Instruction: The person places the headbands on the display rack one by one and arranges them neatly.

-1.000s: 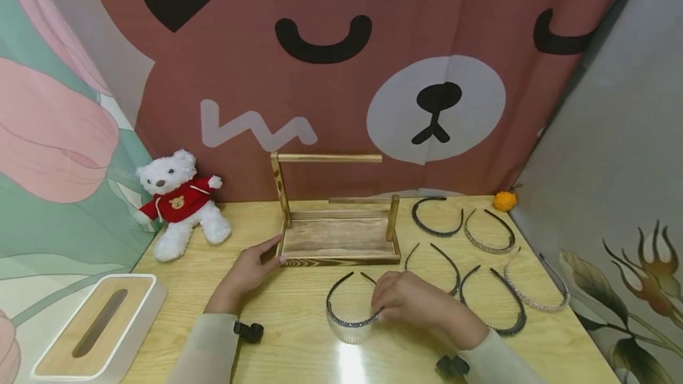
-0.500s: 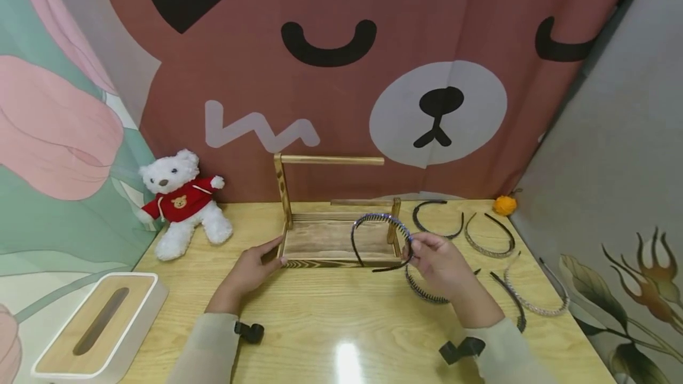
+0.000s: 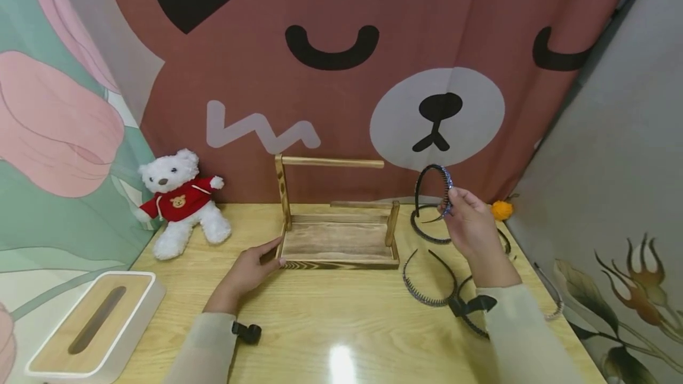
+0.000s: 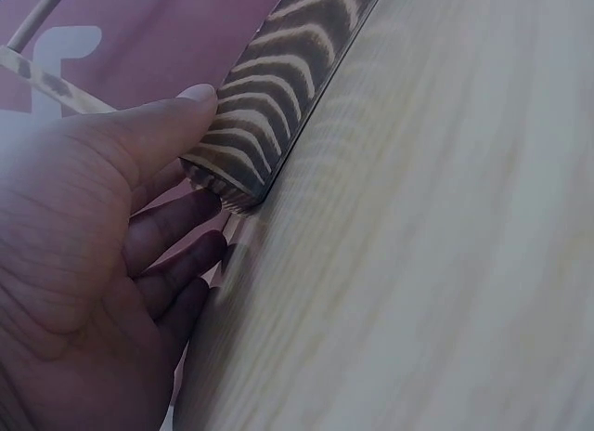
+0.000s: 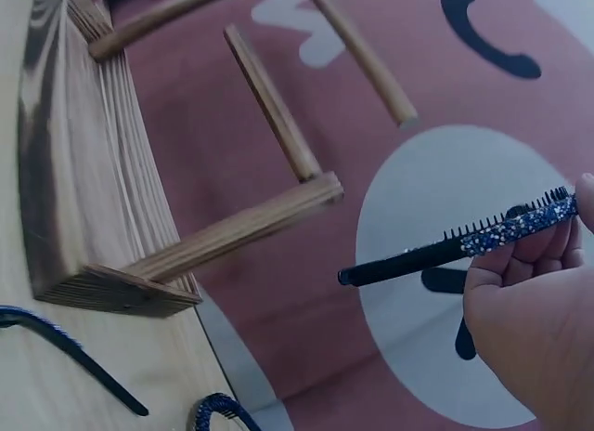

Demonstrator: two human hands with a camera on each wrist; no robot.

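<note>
R grip (image 3: 474, 230) holds beaded hdband (image 5: 497, 235).

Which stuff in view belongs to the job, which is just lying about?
Likely in the job:
beaded headband in the right hand
wooden rack, held by the left hand
other headbands

Apparently just lying about:
teddy bear
white slotted box
orange ball

At the head view's centre, the rack (image 3: 333, 240) is made of matt wood; below, the tabletop (image 3: 315, 322) is glossed; at the right-wrist view's right, the headband (image 5: 510, 229) is glitter-coated.
</note>
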